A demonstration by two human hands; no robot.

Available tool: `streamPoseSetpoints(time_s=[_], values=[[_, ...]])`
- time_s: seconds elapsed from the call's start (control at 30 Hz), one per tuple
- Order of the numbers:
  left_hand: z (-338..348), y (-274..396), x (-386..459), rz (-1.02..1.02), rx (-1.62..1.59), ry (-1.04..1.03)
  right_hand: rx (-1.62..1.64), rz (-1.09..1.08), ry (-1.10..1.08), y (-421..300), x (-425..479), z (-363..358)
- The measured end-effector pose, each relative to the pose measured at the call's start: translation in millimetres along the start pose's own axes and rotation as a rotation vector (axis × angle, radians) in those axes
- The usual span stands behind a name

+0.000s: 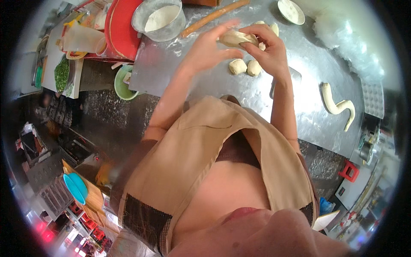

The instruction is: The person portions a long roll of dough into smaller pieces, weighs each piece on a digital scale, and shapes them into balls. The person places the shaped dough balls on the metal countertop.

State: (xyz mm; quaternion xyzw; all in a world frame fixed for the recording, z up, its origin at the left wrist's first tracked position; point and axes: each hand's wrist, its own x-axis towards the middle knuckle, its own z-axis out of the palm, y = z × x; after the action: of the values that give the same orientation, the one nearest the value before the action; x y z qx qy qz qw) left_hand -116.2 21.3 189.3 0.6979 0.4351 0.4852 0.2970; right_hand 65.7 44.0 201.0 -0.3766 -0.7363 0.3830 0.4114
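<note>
A soft, folded piece of pale dough (237, 38) is held above the metal table (154, 69), pinched between the thumb and fingers of my right hand (269, 48). My left hand (205, 48) is spread around the dough's left end, slightly blurred, with its fingers apart. Two short dough lumps, one on the left (237, 66) and one on the right (254, 68), rest just below the hands. More lumps (274, 29) are partly hidden behind my right hand. A long, curved dough rope (335, 108) lies farther right. Beside my right forearm is a flat metal tool (295, 74), partly covered.
A metal basin of flour (154, 30) and a wooden rolling pin (215, 17) occupy the table's far left. At the far right are a white bowl (290, 13) and clear plastic (346, 41). A green bucket (123, 85) stands below the left edge, near chopped greens (62, 74).
</note>
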Motion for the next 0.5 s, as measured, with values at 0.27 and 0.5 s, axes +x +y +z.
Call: streamPoseSetpoints(time_s=[0.27,0.5], values=[[11,-17,-4,-0.255,-0.409,-0.043,0.209,-0.096,0.184,5,-13,8],[10,-14,-4,-0.29,-0.446,-0.055,-0.159,-0.215,0.083,-7,-12,6]])
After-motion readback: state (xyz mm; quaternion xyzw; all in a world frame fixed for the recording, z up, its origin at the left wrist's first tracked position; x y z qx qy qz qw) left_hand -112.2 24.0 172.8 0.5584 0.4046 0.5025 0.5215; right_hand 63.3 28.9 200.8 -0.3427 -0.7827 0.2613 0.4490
